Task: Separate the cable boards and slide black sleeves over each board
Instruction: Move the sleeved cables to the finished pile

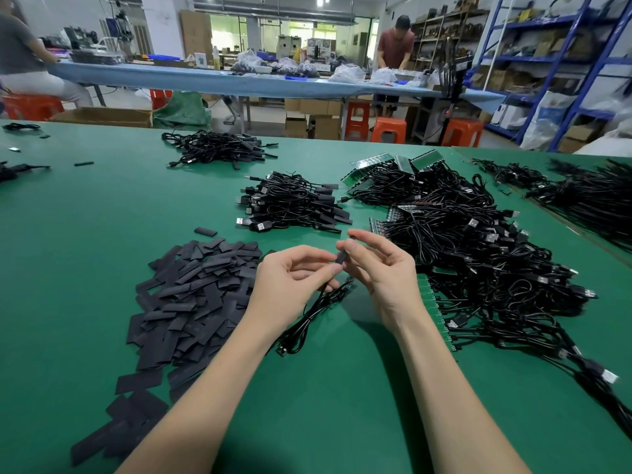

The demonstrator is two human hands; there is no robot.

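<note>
**Sleeve held between both hands above the green mat**

Both hands were raised over the green mat. The left hand pinched the lower end of a black sleeve between thumb and curled fingers. The right hand gripped its upper end with thumb and forefinger, remaining fingers loosely bent. The sleeve stood tilted between the two sets of fingertips. A thin glossy black cable hung from beneath it and looped down to the mat, ending in a USB plug. Whether a board sat inside the sleeve could not be told.

Left of the hands: a heap of flat, matte black sleeves, rectangular. Right: tangled cables on green boards. Beyond: a pile of sleeved cables.
</note>
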